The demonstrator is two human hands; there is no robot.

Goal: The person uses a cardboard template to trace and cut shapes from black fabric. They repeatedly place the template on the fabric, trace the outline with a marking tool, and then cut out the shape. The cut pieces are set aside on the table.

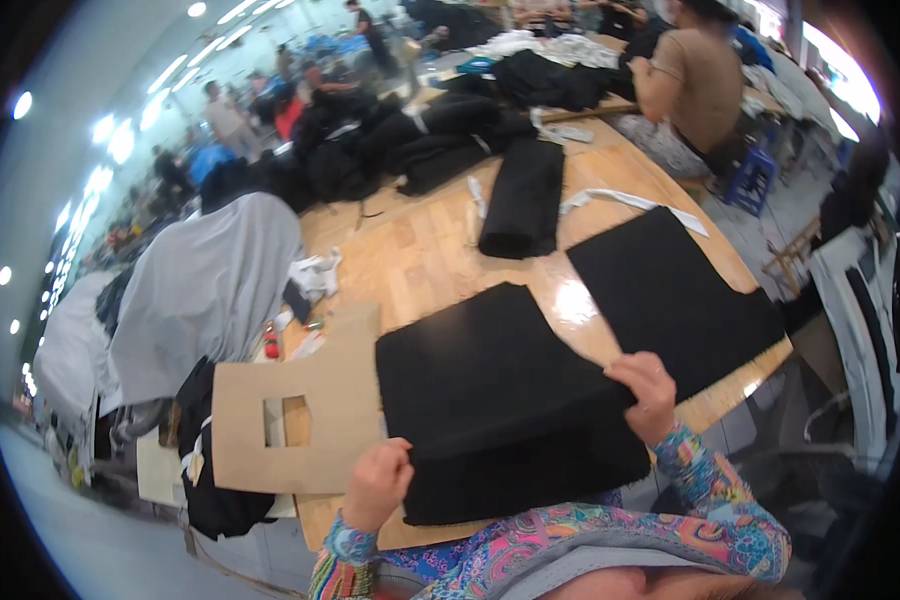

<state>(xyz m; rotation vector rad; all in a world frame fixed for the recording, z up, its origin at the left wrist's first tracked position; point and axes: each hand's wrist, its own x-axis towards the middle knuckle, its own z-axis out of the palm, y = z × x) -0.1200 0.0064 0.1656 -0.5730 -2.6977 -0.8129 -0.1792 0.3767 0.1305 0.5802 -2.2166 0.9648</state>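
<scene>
A black cut fabric panel (500, 400) lies in front of me, its near part reaching over the table's front edge. My left hand (379, 484) is closed, pinching the panel's left edge. On the opposite side my right hand (645, 393) grips the right edge between thumb and fingers. Left of the panel, a tan cardboard pattern (345, 395) with a cut-out window lies close to my left hand. Another black fabric panel (675, 295) is spread flat at the right, beyond my right hand.
A folded black fabric bundle (523, 200) and a white strip (640, 200) lie farther back on the wooden table (420, 265). Black bundles (440, 140) line its far edge. A grey cloth (210, 290) covers something at left. Someone in a brown shirt (698, 90) sits at the back right.
</scene>
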